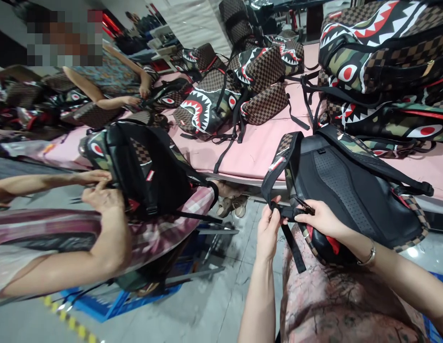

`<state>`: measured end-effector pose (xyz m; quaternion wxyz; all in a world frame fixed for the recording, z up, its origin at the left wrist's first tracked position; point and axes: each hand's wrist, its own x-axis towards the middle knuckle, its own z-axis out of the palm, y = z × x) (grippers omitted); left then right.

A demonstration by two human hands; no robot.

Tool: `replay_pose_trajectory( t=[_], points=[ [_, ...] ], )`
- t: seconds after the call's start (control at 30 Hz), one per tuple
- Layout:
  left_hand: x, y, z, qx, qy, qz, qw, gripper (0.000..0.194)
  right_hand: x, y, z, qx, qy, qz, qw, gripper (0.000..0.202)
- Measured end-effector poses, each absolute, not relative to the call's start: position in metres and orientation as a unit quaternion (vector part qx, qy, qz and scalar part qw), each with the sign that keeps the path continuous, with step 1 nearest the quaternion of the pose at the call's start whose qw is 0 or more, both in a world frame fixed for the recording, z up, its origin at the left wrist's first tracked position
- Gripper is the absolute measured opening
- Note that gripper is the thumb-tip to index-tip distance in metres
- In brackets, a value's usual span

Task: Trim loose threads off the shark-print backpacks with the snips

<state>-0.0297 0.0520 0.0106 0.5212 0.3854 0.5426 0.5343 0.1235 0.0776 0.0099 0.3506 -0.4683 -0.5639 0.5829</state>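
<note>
A black backpack (353, 190) with camouflage and brown checkered trim lies back-side up, half on my lap and half on the pink table (257, 147). My left hand (268, 227) pinches its black shoulder strap (294, 247) near the buckle. My right hand (323, 220), a bracelet on its wrist, grips the strap end and buckle just beside the left hand. The loose strap tail hangs down between my knees.
To my left a co-worker's hands (99, 190) work on another black backpack (146, 166). Several shark-mouth backpacks (382, 57) pile up at the right and middle (221, 102) of the table. Another person sits at the far left. A blue crate (110, 300) stands on the floor.
</note>
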Motion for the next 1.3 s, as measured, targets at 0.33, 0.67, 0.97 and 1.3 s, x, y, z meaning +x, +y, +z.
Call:
replay_pose_trajectory(
  t=[0.33, 0.67, 0.97, 1.3],
  points=[
    [-0.025, 0.030, 0.020, 0.633, 0.635, 0.435, 0.081, 0.021, 0.107, 0.063, -0.007, -0.545, -0.540, 0.472, 0.435, 0.016],
    [-0.022, 0.036, 0.015, 0.711, 0.617, 0.326, 0.090, 0.019, 0.112, 0.053, -0.006, -0.538, -0.633, 0.366, 0.420, 0.009],
    [-0.017, 0.042, 0.018, 0.457, 0.622, 0.516, 0.371, 0.011, 0.114, 0.053, 0.000, -0.554, -0.584, 0.439, 0.400, 0.011],
    [-0.004, 0.035, 0.037, 0.124, 0.400, 0.567, 0.709, 0.020, 0.119, 0.053, -0.005, -0.507, -0.488, 0.571, 0.423, 0.025]
  ],
)
